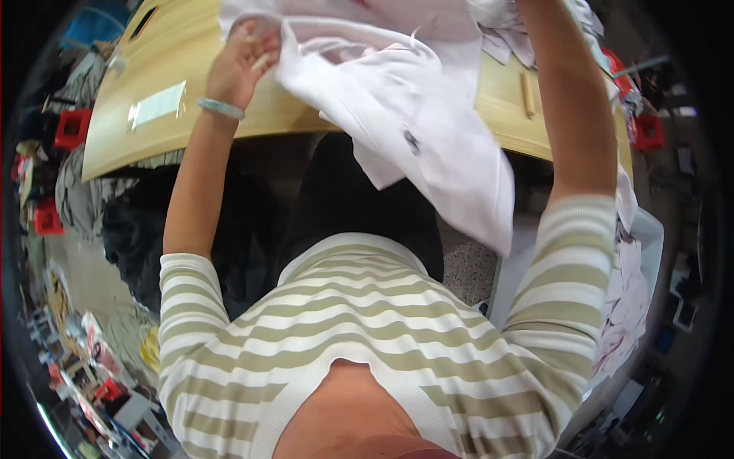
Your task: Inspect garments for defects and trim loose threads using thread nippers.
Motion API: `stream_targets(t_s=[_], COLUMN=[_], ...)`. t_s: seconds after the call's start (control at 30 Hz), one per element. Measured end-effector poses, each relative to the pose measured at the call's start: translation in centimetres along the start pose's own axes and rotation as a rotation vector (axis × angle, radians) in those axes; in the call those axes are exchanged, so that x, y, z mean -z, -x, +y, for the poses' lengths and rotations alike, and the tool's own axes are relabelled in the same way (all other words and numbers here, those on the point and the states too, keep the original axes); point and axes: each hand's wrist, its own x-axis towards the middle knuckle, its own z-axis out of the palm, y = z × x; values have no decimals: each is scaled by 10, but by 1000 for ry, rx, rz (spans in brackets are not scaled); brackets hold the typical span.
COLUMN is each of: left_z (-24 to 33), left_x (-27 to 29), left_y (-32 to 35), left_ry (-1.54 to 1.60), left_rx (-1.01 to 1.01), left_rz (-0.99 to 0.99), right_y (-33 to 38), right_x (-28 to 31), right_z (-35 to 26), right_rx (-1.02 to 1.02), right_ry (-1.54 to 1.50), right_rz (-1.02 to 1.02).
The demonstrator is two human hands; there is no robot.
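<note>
A pale white garment (405, 99) with a small dark emblem spreads over the wooden table (298, 115). Its lower part hangs past the near edge, above my lap. At the table's left half, my left hand (243, 61) has its fingers curled at the garment's folded edge, somewhat blurred by motion. A pale bangle (220, 109) circles that wrist. My right forearm reaches up over the table's right side, and its hand lies beyond the top of the picture, so what it touches is hidden.
A white card (159, 105) and a dark, phone-like object (144, 23) lie on the table's left. A small wooden stick (528, 95) rests near its right edge. More pale cloth (508, 30) is heaped at far right; a plastic bin (650, 237) of cloth stands beside me.
</note>
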Motion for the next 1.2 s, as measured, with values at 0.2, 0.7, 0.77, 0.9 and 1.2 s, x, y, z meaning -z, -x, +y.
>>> stream_targets(t_s=[0.2, 0.7, 0.77, 0.9, 1.2], left_z=[-44, -30, -23, -3, 28], left_x=[66, 40, 53, 54, 68], left_y=[44, -13, -13, 1, -15], left_ry=[-1021, -1588, -1517, -1227, -970], left_rx=[-371, -485, -549, -274, -300], left_rz=[-166, -595, -613, -590, -482], right_y=[225, 360, 355, 319, 246], right_x=[-32, -115, -93, -16, 44], right_z=[-33, -76, -72, -63, -46], right_rx=[-483, -610, -595, -572, -599], right_ry=[-69, 10, -25, -192, -199], right_rz=[-358, -141, -97, -153, -368])
